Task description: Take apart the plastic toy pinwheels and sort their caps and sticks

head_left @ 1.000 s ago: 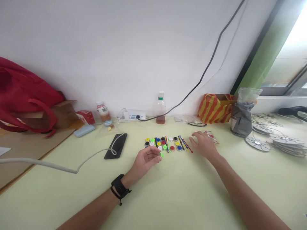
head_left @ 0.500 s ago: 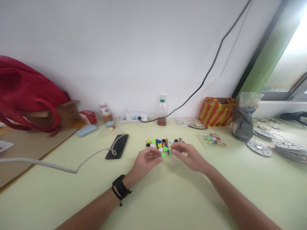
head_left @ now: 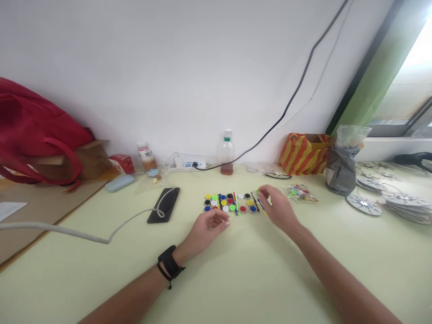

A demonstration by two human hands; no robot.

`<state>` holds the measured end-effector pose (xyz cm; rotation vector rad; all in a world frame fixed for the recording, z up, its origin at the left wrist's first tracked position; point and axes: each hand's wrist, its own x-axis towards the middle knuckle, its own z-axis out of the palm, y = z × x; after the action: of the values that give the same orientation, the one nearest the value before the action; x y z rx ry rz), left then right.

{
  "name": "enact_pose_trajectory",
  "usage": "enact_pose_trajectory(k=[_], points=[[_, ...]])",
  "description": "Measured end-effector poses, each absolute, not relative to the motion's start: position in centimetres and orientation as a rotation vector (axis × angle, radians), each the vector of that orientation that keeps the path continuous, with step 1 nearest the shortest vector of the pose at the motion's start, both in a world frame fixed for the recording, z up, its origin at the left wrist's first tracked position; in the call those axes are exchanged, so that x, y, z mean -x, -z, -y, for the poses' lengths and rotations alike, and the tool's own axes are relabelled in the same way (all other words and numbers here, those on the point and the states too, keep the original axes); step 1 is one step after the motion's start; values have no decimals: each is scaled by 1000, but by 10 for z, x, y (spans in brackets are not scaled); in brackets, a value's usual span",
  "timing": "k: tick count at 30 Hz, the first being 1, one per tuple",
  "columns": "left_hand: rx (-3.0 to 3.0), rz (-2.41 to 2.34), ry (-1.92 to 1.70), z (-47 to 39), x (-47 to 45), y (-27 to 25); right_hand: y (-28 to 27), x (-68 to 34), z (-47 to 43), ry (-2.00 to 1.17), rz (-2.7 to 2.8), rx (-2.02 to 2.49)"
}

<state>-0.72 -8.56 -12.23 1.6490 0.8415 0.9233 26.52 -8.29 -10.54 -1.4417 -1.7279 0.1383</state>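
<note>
Rows of small round coloured discs [head_left: 232, 208], with thin coloured plastic sticks [head_left: 236, 202] between them, lie on the pale green table. My left hand [head_left: 212, 225] rests at the near edge of these rows. Its fingers are loosely curled, the thumb stands a little apart, and no object shows in it. At the right end of the rows, my right hand [head_left: 275, 207] pinches a bright green plastic stick [head_left: 257, 192], mostly hidden by the fingers. Under that hand lie several more sticks [head_left: 260, 207], dark, yellow and blue.
A black phone [head_left: 164, 205] with a grey cable lies left. Behind stand a bottle [head_left: 227, 155], a power strip [head_left: 187, 164] and a striped bag [head_left: 302, 155]. To the right are a small clear packet of coloured parts [head_left: 301, 193], a grey bag [head_left: 340, 173] and stacked discs [head_left: 408, 207].
My right hand has moved right, from beside my left hand to the row's right end. The green piece between my hands has left my left hand, which stays nearly in place.
</note>
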Motion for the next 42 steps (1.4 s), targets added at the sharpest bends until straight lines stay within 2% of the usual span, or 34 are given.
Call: enact_pose_trajectory(k=[4, 7, 10, 15, 20, 29, 42], points=[[-1659, -869, -927, 85, 7, 123, 113, -314, 65, 104, 1708, 1794], [-1672, -879, -947, 85, 7, 124, 123, -329, 62, 50, 1792, 2094], [-1688, -877, -956, 85, 7, 123, 130, -331, 63, 17, 1809, 2191], [-1736, -876, -964, 86, 7, 122, 126, -321, 65, 133, 1852, 2061], [-1748, -876, -949, 86, 8, 121, 124, -300, 68, -44, 2037, 1740], [-1732, -866, -906, 88, 7, 119, 133, -283, 67, -22, 2121, 1793], [-1726, -856, -872, 89, 7, 117, 121, -289, 70, 243, 2074, 1875]])
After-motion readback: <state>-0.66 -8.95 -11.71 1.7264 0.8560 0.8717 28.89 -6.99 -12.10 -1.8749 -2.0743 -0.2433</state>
